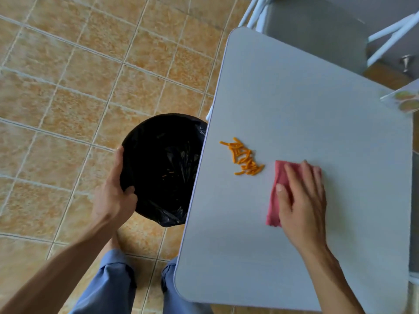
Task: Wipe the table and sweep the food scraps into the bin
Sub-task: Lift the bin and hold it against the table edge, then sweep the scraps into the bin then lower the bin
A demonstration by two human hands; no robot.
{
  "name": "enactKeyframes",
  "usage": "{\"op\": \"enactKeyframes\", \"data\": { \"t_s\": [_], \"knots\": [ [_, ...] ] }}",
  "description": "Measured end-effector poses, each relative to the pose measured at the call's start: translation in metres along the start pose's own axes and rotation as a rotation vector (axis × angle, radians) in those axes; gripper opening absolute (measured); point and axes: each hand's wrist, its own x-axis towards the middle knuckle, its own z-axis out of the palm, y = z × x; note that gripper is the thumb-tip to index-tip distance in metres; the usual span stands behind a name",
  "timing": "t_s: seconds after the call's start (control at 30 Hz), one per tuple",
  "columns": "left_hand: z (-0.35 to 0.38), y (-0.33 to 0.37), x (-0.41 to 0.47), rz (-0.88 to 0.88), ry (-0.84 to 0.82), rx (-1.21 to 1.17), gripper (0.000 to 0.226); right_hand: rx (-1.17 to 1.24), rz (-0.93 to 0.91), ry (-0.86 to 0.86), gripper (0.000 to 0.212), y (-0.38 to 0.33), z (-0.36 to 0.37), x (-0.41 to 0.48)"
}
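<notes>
My right hand (301,200) lies flat on the pink cloth (277,193), fingers spread and pressing it to the grey tabletop (306,98). The orange food scraps (246,158) sit in a loose pile just beside the cloth, toward the bin (163,168) (lined with a black bag). My left hand (114,196) grips the bin's rim, fingers curled around it.

Orange tiled floor (68,87), white chair (317,23)
</notes>
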Motion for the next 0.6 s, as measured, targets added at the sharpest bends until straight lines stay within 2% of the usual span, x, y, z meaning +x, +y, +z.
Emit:
{"op": "enactKeyframes", "data": {
  "t_s": [0.07, 0.23, 0.3, 0.6],
  "knots": [
    [0.004, 0.006, -0.003, -0.001, 0.021, -0.007, 0.105, -0.082, -0.069, 0.007, 0.053, 0.018, 0.012, 0.004],
    [0.004, 0.018, -0.006, 0.021, 0.057, -0.018, 0.103, 0.008, 0.100, 0.237, 0.047, 0.015, 0.033, 0.016],
    [0.005, 0.021, -0.007, 0.021, 0.054, -0.009, 0.103, 0.080, 0.115, 0.276, 0.045, 0.003, 0.043, 0.023],
    [0.011, 0.031, -0.015, 0.034, 0.055, -0.013, 0.100, 0.236, -0.053, 0.184, 0.039, -0.062, 0.069, 0.040]
  ]
}}
